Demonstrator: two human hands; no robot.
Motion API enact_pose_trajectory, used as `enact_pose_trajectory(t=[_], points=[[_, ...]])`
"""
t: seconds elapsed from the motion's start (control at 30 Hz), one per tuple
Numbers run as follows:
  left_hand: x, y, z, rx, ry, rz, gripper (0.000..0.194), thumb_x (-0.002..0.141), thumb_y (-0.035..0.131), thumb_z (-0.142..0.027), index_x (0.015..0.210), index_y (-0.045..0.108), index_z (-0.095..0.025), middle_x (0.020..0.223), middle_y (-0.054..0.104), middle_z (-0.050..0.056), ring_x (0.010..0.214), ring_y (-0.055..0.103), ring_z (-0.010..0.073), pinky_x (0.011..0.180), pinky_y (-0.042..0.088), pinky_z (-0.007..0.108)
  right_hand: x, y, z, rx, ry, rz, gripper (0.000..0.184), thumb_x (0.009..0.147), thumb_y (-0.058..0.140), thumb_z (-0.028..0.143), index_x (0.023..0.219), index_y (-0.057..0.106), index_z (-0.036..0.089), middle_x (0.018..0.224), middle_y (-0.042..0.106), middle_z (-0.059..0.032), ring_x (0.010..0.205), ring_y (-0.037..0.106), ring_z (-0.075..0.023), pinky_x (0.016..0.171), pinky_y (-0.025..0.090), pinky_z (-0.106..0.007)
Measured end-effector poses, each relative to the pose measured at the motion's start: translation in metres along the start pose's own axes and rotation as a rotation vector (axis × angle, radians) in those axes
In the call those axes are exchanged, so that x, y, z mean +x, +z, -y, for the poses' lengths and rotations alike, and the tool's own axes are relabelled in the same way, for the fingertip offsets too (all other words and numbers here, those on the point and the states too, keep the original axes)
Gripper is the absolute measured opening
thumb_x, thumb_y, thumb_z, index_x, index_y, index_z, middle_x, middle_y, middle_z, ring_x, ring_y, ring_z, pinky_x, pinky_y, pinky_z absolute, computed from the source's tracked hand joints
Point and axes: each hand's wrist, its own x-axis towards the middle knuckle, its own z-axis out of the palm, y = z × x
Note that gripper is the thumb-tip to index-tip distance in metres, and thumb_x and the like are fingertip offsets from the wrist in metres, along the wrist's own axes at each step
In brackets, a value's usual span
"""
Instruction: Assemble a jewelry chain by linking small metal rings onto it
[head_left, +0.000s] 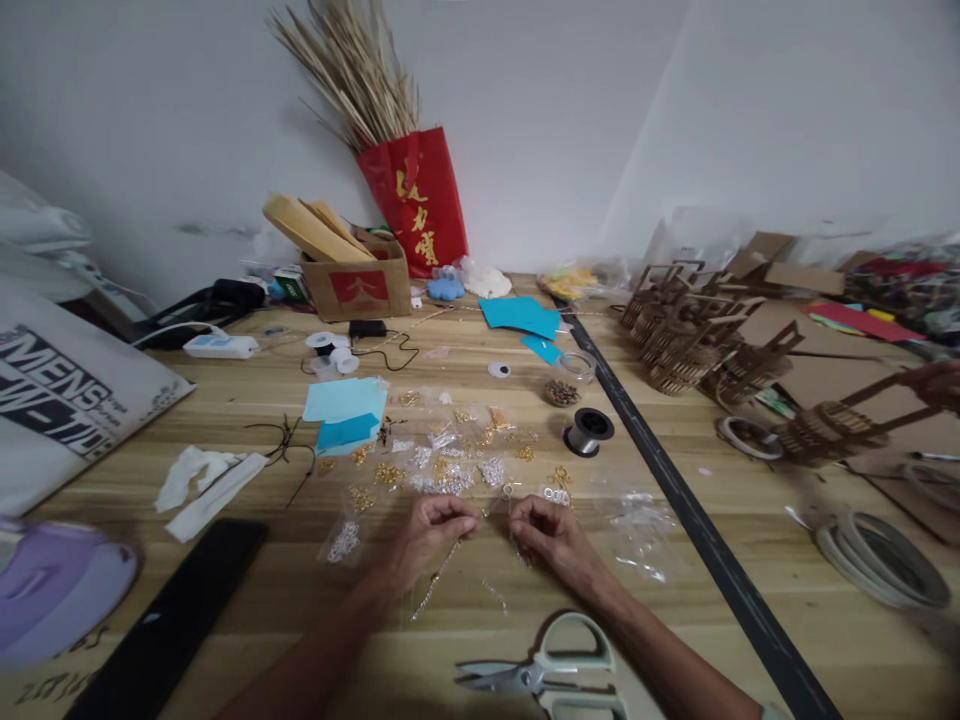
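My left hand is closed, thumb and fingertip pinching a thin chain that hangs down toward the table. A short distance to the right, my right hand is also closed in a pinch. A small bit of chain shows under its fingers, but its grip is too fine to make out fully. Below, between the hands, lies a short loose chain piece. Scissors with pale handles rest near the front edge, blades pointing left. Small piles of silver and gold jewelry findings lie just beyond my hands.
A wire spool and a jar of beads stand beyond my right hand. Clear plastic bags lie rightward. A black phone is at left. Wooden baskets fill the right; another person's hand touches one.
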Motion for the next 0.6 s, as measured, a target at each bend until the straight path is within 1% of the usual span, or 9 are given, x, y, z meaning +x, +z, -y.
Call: enact_pose_trajectory(t=[0.2,0.43,0.6], points=[[-0.0001,0.0,0.0011,0.006,0.012,0.04,0.017,0.058,0.078,-0.028,0.063,0.069,-0.014,0.059,0.066,0.001,0.059,0.058,0.0135,0.063,0.045,0.026,-0.0003,0.001,0.0002,-0.059,-0.018,0.011,0.038,0.079,0.067,0.052,0.07,0.054,0.017,0.057,0.044,0.0053,0.048,0.037,-0.0076,0.046,0.028,-0.021],[0.0011,-0.0002,0.0057,0.005,0.005,0.058,0.018,0.058,0.08,-0.027,0.065,0.07,-0.014,0.065,0.072,0.004,0.061,0.061,0.0147,0.065,0.048,0.027,-0.0019,0.0034,0.0045,-0.087,-0.002,0.012,0.039,0.08,0.065,0.055,0.07,0.053,0.018,0.057,0.044,0.0049,0.048,0.039,-0.0084,0.045,0.03,-0.021],[0.0014,-0.0006,0.0076,-0.014,0.008,0.057,0.019,0.058,0.081,-0.027,0.066,0.07,-0.014,0.069,0.074,0.006,0.062,0.063,0.0152,0.065,0.049,0.028,-0.0021,0.0036,0.0061,-0.1,0.003,0.015,0.041,0.078,0.065,0.057,0.07,0.053,0.018,0.057,0.044,0.0052,0.048,0.037,-0.0084,0.046,0.028,-0.021]])
